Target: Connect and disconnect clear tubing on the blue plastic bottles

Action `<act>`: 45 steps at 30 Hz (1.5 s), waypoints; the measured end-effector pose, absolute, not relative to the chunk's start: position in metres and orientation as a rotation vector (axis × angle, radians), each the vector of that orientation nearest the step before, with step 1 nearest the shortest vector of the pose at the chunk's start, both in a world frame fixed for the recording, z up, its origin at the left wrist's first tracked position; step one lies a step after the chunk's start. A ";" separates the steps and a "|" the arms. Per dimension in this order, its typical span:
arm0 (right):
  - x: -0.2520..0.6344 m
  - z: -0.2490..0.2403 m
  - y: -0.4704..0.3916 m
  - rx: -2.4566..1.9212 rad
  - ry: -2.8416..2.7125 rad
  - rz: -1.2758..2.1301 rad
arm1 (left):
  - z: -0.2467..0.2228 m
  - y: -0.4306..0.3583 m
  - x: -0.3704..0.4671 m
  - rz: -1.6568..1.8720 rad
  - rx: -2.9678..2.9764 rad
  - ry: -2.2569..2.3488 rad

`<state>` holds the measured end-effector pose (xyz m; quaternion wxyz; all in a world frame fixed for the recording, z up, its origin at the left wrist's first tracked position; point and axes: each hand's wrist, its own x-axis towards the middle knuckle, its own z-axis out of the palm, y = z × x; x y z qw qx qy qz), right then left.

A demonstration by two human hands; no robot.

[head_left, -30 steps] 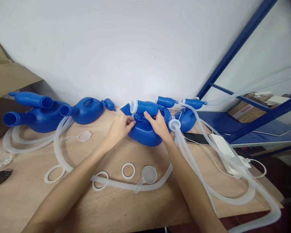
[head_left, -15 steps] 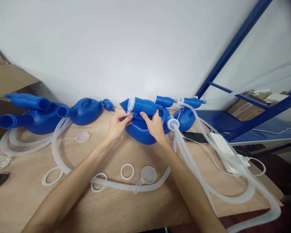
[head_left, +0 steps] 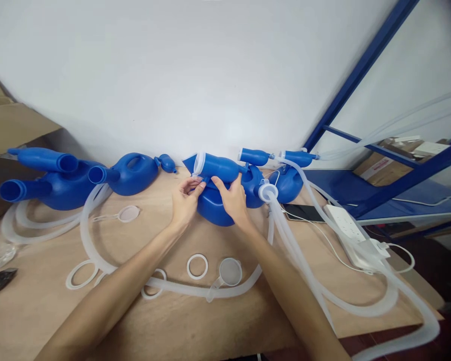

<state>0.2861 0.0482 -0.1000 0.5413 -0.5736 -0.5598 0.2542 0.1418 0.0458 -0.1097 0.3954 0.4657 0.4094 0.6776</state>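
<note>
A blue bottle-shaped cup [head_left: 221, 168] lies on its side with a translucent white ring [head_left: 199, 164] around its wide mouth, which faces left. My right hand [head_left: 233, 200] is closed around its narrower end, thumb along the near side. My left hand [head_left: 187, 198] is closed in a pinch just below the ring; its fingertips hide whatever is between them. Beneath both hands sits a blue plastic jug [head_left: 215, 213] with a rounded body. To the right, a white ring-shaped collar [head_left: 268, 192] has clear hoses [head_left: 285, 235] running down from it.
More blue jugs [head_left: 133, 173] and cups stand along the wall. White rings [head_left: 197, 266], a translucent lid with a strap [head_left: 230, 272] and a curved hose [head_left: 195, 288] lie on the wooden table. A phone [head_left: 304, 212] and power strip [head_left: 346, 225] are right; a cardboard box [head_left: 18, 120] is left.
My hands and the blue cup have shifted slightly left. The left fingers have curled in more below the ring, while the right hand keeps its hold.
</note>
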 end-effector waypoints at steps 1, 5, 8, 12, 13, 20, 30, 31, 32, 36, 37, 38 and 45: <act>0.285 -0.101 0.048 -1.365 -1.326 0.592 | -0.112 0.046 0.143 1.728 1.176 1.041; 0.282 -0.102 0.047 -1.358 -1.312 0.554 | -0.117 0.045 0.146 1.746 1.142 1.027; 0.278 -0.100 0.044 -1.376 -1.309 0.538 | -0.118 0.044 0.147 1.751 1.126 1.005; 0.271 -0.101 0.041 -1.369 -1.298 0.517 | -0.119 0.041 0.149 1.812 1.115 0.982; 0.269 -0.103 0.041 -1.353 -1.294 0.516 | -0.120 0.040 0.151 1.828 1.109 0.977; 0.253 -0.108 0.029 -1.213 -1.206 0.565 | -0.115 0.027 0.157 1.803 1.048 0.937; 0.240 -0.108 0.023 -1.071 -1.123 0.511 | -0.123 0.024 0.154 2.051 1.471 1.078; 0.241 -0.108 0.023 -1.075 -1.124 0.499 | -0.125 0.025 0.153 2.052 1.555 1.101; 0.241 -0.108 0.023 -1.077 -1.126 0.482 | -0.126 0.027 0.151 2.062 1.644 1.131; 0.244 -0.104 0.023 -1.073 -1.136 0.405 | -0.124 0.029 0.147 2.124 1.961 1.238; 0.245 -0.104 0.022 -1.076 -1.139 0.399 | -0.123 0.028 0.148 2.120 2.005 1.260; 0.245 -0.104 0.022 -1.083 -1.143 0.395 | -0.121 0.027 0.149 2.101 2.035 1.279; 0.252 -0.104 0.028 -1.097 -1.111 0.370 | -0.106 0.015 0.156 1.778 2.180 1.514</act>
